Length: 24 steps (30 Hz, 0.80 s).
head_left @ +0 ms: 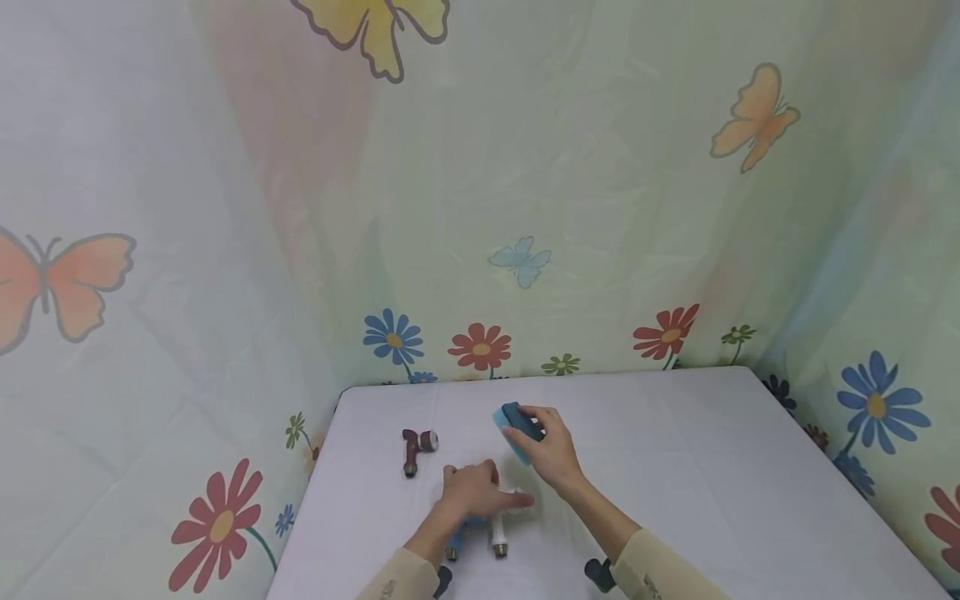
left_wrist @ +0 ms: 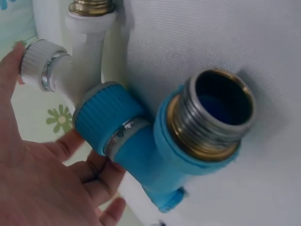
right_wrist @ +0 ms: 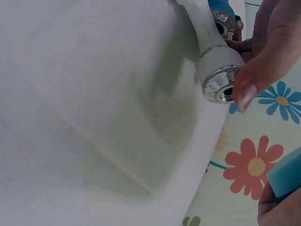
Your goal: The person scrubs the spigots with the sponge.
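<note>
My right hand (head_left: pixel 553 450) holds a sponge-like block (head_left: pixel 522 421), light blue with a dark blue part, raised over the table; its light blue corner shows in the right wrist view. My left hand (head_left: pixel 476 490) reaches over two tap-like fittings lying close together. The white fitting (left_wrist: pixel 87 56) has a ribbed collar, and my thumb touches its end. Against it lies the blue fitting (left_wrist: pixel 146 150), its open brass-coloured threaded end toward the left wrist camera. Other left fingers bend round the blue collar, partly hidden behind it.
A brown fitting (head_left: pixel 412 451) of similar shape lies farther left on the white-covered table (head_left: pixel 697 467). Dark rounded parts (head_left: pixel 600 574) sit by the sleeves. A flower and butterfly curtain (head_left: pixel 600 208) hangs behind and at both sides of the table.
</note>
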Tool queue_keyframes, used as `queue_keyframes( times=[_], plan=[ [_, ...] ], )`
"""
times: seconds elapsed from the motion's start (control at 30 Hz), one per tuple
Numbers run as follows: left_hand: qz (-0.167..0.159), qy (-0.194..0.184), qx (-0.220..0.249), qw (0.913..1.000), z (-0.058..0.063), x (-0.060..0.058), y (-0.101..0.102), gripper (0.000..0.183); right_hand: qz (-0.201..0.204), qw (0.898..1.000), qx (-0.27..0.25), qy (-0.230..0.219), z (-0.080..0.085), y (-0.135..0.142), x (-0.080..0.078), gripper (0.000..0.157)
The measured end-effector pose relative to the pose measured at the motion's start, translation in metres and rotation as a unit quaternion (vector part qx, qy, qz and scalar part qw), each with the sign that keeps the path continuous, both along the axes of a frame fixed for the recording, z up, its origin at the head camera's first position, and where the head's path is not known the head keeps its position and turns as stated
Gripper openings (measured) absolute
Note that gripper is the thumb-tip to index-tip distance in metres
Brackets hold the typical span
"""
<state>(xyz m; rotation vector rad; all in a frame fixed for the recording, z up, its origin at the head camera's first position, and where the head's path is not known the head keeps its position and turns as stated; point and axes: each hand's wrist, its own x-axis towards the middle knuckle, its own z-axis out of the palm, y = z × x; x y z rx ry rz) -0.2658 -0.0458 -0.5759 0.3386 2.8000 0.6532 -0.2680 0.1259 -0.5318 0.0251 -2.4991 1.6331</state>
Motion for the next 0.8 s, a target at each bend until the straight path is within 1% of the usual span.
queue_keyframes(
  times=[0.1,0.17,0.2,0.4,0.53,0.67,0.8],
  plan=[
    [0.015,0.011,-0.036,0.9992,-0.001,0.0,0.005,0.101,-0.001,1.0,0.001,0.001,-0.001,-0.001,0.0,0.059],
    [0.021,0.021,-0.059,0.9978,-0.003,0.0,0.008,0.113,0.0,1.0,-0.001,-0.001,-0.002,-0.001,0.001,0.06],
    [0.02,0.028,-0.069,0.997,-0.004,0.0,0.009,0.116,0.0,1.0,-0.001,-0.001,-0.002,-0.001,0.001,0.06],
    [0.003,0.066,-0.126,0.9899,-0.006,0.001,0.017,0.11,-0.001,1.0,0.004,-0.005,-0.002,-0.002,-0.001,0.061],
    [-0.002,0.07,-0.147,0.9866,-0.005,0.002,0.019,0.109,0.0,1.0,0.004,-0.006,-0.003,-0.002,-0.001,0.062],
    [-0.002,0.07,-0.152,0.9859,-0.002,0.003,0.017,0.111,-0.001,1.0,0.002,-0.006,-0.004,-0.002,0.0,0.062],
    [0.015,0.068,-0.15,0.9862,-0.003,0.001,0.011,0.113,0.002,1.0,0.0,-0.001,-0.005,-0.002,0.001,0.061]
  ],
)
